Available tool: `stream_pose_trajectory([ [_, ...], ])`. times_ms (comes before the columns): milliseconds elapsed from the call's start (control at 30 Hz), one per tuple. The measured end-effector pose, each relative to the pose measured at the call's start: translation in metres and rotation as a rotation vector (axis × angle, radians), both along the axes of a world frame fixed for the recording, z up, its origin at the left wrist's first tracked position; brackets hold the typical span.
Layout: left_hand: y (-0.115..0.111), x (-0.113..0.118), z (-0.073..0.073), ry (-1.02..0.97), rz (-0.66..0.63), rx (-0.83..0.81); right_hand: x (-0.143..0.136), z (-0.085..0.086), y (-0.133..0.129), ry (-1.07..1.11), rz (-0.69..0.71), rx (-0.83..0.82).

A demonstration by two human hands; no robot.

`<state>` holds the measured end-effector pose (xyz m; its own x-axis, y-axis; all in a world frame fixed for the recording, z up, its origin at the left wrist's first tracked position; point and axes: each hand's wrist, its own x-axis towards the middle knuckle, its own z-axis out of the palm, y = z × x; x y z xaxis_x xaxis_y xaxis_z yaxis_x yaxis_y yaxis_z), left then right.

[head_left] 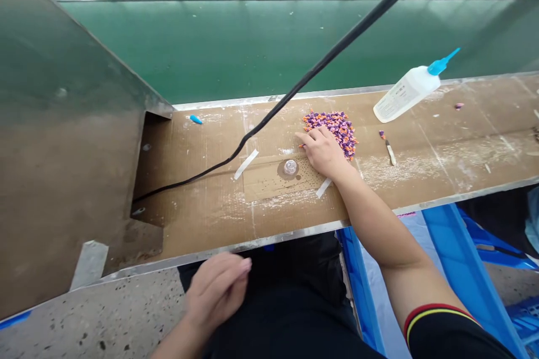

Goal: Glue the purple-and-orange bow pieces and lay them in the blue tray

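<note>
My right hand [325,151] lies palm down at the near left edge of a heap of small purple and orange pieces [339,128]. Its fingers are partly spread and touch the heap; I see nothing gripped, though the palm side is hidden. Left of that hand, a small clear round cup [290,166] stands on a wet patch of a taped cardboard sheet [265,182]. My left hand [219,289] is held in front of my body, below the bench edge. Its fingers are curled in with the thumb against them, and whatever they hold, if anything, is hidden.
A white bottle with a blue nozzle [406,92] leans at the right. Near it lies a small pale-handled tool [391,152]. A blue cap [196,119] rests at the left. A black cable [295,90] crosses above the bench beside a metal housing [71,123]. Behind runs a green belt [236,45].
</note>
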<state>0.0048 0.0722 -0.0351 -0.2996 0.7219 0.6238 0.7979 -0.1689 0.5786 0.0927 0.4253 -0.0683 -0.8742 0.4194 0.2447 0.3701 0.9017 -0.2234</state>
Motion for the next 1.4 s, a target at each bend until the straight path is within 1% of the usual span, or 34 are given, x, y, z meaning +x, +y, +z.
stream_pose_trajectory([
  [33,0.011,0.001,0.002,0.041,-0.041,0.039,0.001,-0.001,-0.001,0.0,0.006,0.007],
  [100,0.041,-0.002,0.012,0.089,-0.136,0.084,0.003,-0.001,-0.002,0.001,0.023,0.011],
  [133,0.058,-0.006,0.018,0.068,-0.154,0.121,0.005,0.0,-0.003,0.009,0.029,0.009],
  [167,0.075,-0.01,0.024,0.063,-0.157,0.123,0.006,0.0,-0.003,0.024,0.03,0.008],
  [233,0.105,-0.022,0.033,0.069,-0.136,0.145,0.009,0.003,-0.003,0.084,0.009,0.011],
  [300,0.129,-0.032,0.033,0.067,-0.135,0.155,0.011,0.004,-0.003,0.16,-0.028,0.021],
  [333,0.137,-0.037,0.029,0.047,-0.139,0.154,0.012,0.003,-0.003,0.19,-0.041,0.024],
  [400,0.148,-0.043,0.016,-0.022,-0.123,0.158,0.013,0.001,-0.002,0.224,-0.046,0.014],
  [500,0.151,-0.047,-0.003,-0.082,-0.059,0.169,0.01,-0.003,0.0,0.216,-0.034,0.0],
  [567,0.149,-0.048,-0.01,-0.059,-0.024,0.179,0.006,-0.004,0.002,0.172,-0.024,0.015],
  [633,0.147,-0.05,-0.01,-0.063,0.003,0.198,0.0,-0.002,0.006,0.105,-0.014,0.049],
  [700,0.146,-0.051,-0.008,-0.111,0.026,0.206,-0.005,0.001,0.009,0.045,-0.005,0.096],
  [767,0.146,-0.053,-0.006,-0.135,0.02,0.208,-0.009,0.002,0.011,0.007,0.008,0.13],
  [833,0.146,-0.054,-0.005,-0.124,0.006,0.213,-0.011,0.003,0.01,-0.007,0.023,0.121],
  [900,0.145,-0.055,-0.005,-0.116,0.005,0.22,-0.009,0.003,0.008,0.015,0.037,0.074],
  [967,0.144,-0.056,-0.004,-0.126,0.012,0.219,-0.004,0.006,0.005,0.091,0.049,0.018],
  [1033,0.142,-0.056,-0.004,-0.154,0.013,0.206,0.003,0.012,0.003,0.206,0.044,-0.052],
  [1133,0.142,-0.056,-0.004,-0.232,0.006,0.155,0.011,0.025,0.0,0.336,0.023,-0.216],
  [1200,0.143,-0.056,-0.005,-0.301,0.013,0.113,0.014,0.034,-0.003,0.343,0.048,-0.328],
  [1267,0.144,-0.055,-0.006,-0.388,0.027,0.07,0.016,0.041,-0.008,0.312,0.095,-0.392],
  [1400,0.145,-0.054,-0.01,-0.543,0.049,0.002,0.018,0.049,-0.018,0.242,0.212,-0.405],
])
